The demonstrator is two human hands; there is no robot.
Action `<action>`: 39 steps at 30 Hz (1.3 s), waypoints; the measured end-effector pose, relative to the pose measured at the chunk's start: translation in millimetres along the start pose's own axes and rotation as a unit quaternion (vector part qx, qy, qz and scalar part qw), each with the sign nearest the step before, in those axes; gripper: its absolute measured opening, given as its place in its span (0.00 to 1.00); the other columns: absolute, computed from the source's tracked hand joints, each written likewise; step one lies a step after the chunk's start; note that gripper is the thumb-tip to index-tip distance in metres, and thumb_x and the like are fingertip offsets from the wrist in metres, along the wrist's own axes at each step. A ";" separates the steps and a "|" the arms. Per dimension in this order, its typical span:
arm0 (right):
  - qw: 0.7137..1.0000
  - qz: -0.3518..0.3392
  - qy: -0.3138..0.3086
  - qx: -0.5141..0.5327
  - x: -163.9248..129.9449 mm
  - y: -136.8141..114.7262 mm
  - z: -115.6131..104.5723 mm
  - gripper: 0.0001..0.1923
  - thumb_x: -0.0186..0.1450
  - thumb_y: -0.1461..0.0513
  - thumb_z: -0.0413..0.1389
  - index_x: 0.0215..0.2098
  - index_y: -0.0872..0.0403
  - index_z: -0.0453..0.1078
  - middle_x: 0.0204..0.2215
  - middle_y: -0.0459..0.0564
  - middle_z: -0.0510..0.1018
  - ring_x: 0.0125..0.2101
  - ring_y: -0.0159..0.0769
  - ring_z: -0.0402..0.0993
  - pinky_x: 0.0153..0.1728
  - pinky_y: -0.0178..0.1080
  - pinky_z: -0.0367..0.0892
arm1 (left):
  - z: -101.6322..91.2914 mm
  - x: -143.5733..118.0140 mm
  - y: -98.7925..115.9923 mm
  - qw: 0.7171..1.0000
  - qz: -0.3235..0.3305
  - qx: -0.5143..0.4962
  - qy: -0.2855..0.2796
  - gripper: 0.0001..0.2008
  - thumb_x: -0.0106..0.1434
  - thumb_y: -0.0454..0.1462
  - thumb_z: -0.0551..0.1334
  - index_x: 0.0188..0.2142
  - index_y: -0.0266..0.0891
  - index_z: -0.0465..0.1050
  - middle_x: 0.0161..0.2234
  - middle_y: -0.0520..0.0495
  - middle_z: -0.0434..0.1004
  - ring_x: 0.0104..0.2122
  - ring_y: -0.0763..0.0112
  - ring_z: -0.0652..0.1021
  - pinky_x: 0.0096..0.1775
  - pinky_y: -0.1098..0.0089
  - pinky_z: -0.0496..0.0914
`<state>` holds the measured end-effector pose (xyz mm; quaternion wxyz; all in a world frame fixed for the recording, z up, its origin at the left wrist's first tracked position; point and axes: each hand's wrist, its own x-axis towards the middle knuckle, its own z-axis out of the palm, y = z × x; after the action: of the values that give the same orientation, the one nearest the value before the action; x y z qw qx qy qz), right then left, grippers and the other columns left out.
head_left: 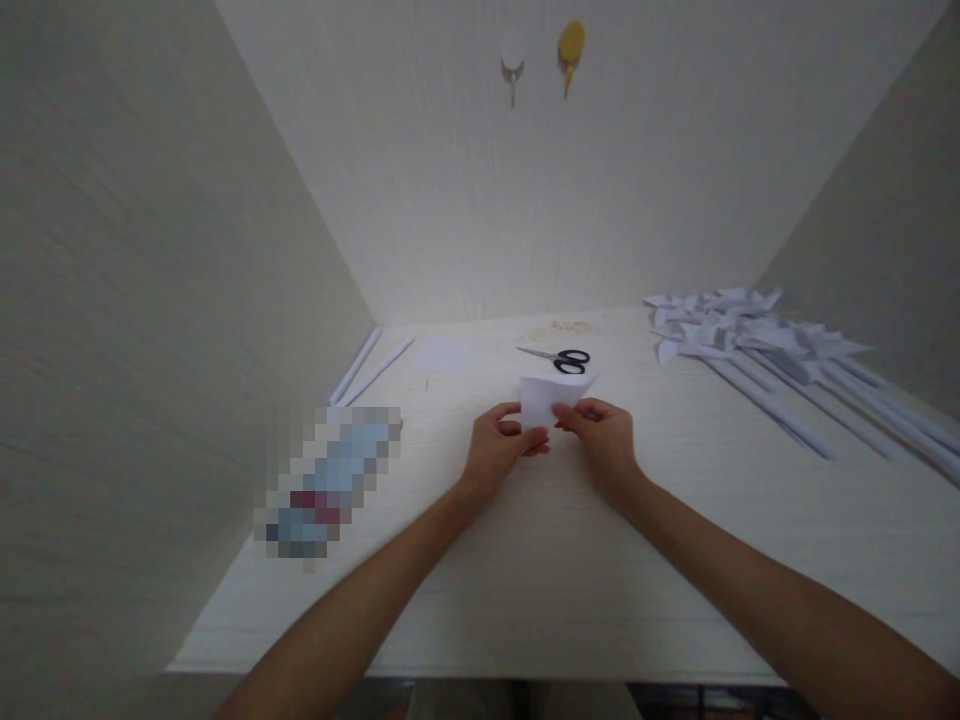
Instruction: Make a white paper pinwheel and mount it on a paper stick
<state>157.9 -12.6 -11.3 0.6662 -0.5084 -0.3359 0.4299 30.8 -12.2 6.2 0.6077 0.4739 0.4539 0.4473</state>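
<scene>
As the left hand (pixel 496 445) and right hand (pixel 609 440) pinch a small white paper sheet (pixel 540 397) between their fingers (pixel 535 437), at six o'clock from black-handled scissors (pixel 558 357), it seems light, crease-prone, best held edgewise.

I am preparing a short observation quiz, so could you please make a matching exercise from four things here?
1. Piece of paper
2. Scissors
3. Yellow hook
4. Paper pinwheels

A. On the back wall
B. Held by left hand and right hand
C. At the right on the table
D. With black handles

Pairs: 1-B; 2-D; 3-A; 4-C
</scene>
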 end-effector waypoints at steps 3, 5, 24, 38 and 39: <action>0.994 0.001 0.071 0.079 18.7 -1.5 -12.4 0.12 0.41 0.63 0.63 0.14 0.57 0.63 0.11 0.41 0.69 0.14 0.24 0.64 0.18 0.29 0.59 | -7.6 0.0 -1.8 1.000 0.001 0.014 0.013 0.20 0.42 0.32 0.66 0.36 0.32 0.66 0.17 0.52 0.73 0.18 0.74 0.74 0.25 0.74 0.69; 0.985 -0.011 0.117 0.126 29.0 -3.4 -20.8 0.13 0.39 0.64 0.64 0.14 0.57 0.62 0.10 0.39 0.67 0.14 0.24 0.64 0.18 0.29 0.60 | -12.6 1.1 -1.7 0.999 0.009 0.011 0.028 0.19 0.43 0.32 0.66 0.36 0.32 0.65 0.17 0.53 0.73 0.19 0.74 0.75 0.26 0.73 0.70; 0.996 0.036 -0.027 0.077 6.1 1.5 0.6 0.11 0.41 0.63 0.64 0.13 0.58 0.65 0.11 0.40 0.68 0.15 0.23 0.63 0.18 0.28 0.59 | 3.3 -1.0 2.9 0.998 -0.001 0.053 -0.042 0.10 0.47 0.31 0.63 0.31 0.31 0.67 0.15 0.52 0.72 0.15 0.76 0.73 0.20 0.77 0.68; 0.989 -0.123 0.074 -0.037 30.6 -10.2 -29.4 0.04 0.54 0.62 0.55 0.24 0.56 0.67 0.19 0.44 0.71 0.20 0.26 0.66 0.20 0.29 0.62 | -6.9 0.1 -3.4 0.996 0.040 0.081 -0.013 0.16 0.47 0.36 0.64 0.36 0.30 0.67 0.19 0.48 0.73 0.17 0.74 0.73 0.20 0.75 0.68; 0.972 -0.199 0.035 -0.120 22.0 -8.3 -23.8 0.04 0.55 0.62 0.54 0.27 0.55 0.67 0.23 0.46 0.72 0.24 0.29 0.67 0.23 0.31 0.64 | -8.1 1.5 -3.4 0.994 0.044 0.102 -0.017 0.21 0.47 0.36 0.64 0.41 0.30 0.65 0.18 0.49 0.73 0.16 0.74 0.73 0.20 0.75 0.67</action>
<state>189.8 -2.7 -9.2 0.6837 -0.5228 -0.4558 0.2270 23.6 -9.9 1.5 0.5434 0.5602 0.4656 0.4173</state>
